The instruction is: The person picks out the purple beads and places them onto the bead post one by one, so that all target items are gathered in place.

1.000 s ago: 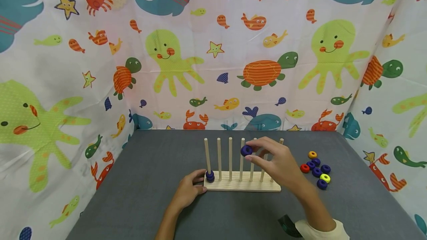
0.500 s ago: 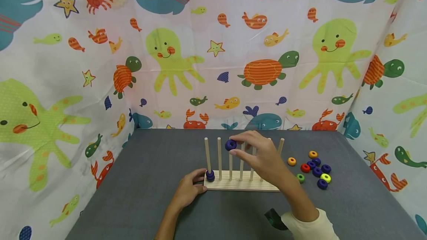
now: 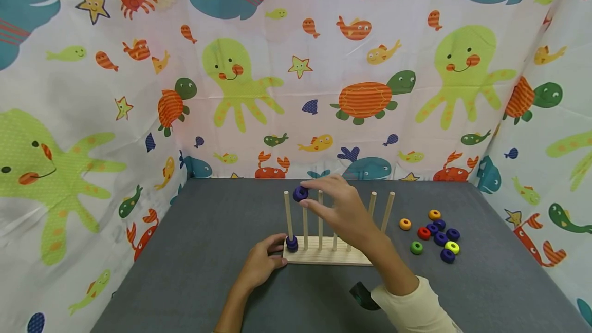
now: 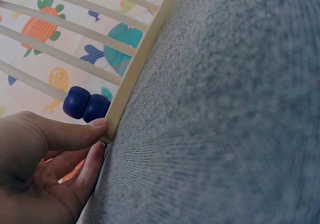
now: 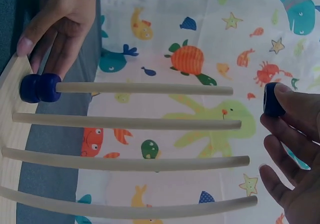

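Note:
A wooden peg rack (image 3: 324, 256) with a row of upright pegs stands on the grey table. Two dark blue rings (image 4: 86, 105) are stacked at the foot of its leftmost peg (image 5: 145, 88). My left hand (image 3: 260, 266) grips the left end of the base, thumb in front and fingers behind, as the left wrist view shows. Between thumb and index finger, my right hand (image 3: 339, 209) pinches another dark blue ring (image 3: 300, 193). This ring is in the air near the tops of the two leftmost pegs, apart from the leftmost one. The right hand hides part of the pegs behind it.
Right of the rack lie loose rings: several blue ones (image 3: 440, 239), two orange (image 3: 404, 224), one red (image 3: 423, 233), one green (image 3: 416, 247) and one yellow (image 3: 452, 247). A sea-animal print curtain (image 3: 259, 91) hangs behind the table (image 3: 208, 209) and along its sides.
My right hand has moved left along the peg tops, carrying the blue ring towards the leftmost peg. Orange and green rings behind that arm have come into view. The left hand stays put.

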Demonstrator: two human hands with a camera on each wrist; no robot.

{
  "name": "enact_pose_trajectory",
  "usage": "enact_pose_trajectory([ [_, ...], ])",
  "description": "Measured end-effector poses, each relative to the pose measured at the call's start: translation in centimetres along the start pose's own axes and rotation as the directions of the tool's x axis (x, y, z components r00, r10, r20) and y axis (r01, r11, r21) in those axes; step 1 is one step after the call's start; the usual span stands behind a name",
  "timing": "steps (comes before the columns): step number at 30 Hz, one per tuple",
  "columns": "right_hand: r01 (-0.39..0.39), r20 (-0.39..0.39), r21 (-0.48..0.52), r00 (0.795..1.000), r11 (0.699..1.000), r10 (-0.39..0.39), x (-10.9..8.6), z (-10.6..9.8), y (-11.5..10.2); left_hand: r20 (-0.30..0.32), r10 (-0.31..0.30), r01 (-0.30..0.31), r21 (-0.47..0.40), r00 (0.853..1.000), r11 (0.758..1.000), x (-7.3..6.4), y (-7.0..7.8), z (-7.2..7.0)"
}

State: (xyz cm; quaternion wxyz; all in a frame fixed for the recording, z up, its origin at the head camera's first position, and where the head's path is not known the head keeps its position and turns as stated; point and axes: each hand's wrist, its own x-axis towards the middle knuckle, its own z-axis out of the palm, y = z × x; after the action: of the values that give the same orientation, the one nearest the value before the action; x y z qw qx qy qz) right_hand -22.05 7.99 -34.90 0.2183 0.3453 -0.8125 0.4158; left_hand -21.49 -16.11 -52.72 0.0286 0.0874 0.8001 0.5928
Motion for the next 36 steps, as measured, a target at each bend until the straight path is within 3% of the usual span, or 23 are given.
enact_pose_trajectory([
  [23,-0.084,0.089,-0.054,0.992,0.995,0.088,2.0,2.5,0.2,0.003,-0.006,0.006,-0.018,1.0,1.0,0.1,-0.2,0.0],
  [36,-0.104,0.116,-0.05,0.987,0.993,0.109,2.3,2.9,0.2,0.002,-0.01,0.01,0.034,1.0,0.999,0.1,-0.3,-0.1],
])
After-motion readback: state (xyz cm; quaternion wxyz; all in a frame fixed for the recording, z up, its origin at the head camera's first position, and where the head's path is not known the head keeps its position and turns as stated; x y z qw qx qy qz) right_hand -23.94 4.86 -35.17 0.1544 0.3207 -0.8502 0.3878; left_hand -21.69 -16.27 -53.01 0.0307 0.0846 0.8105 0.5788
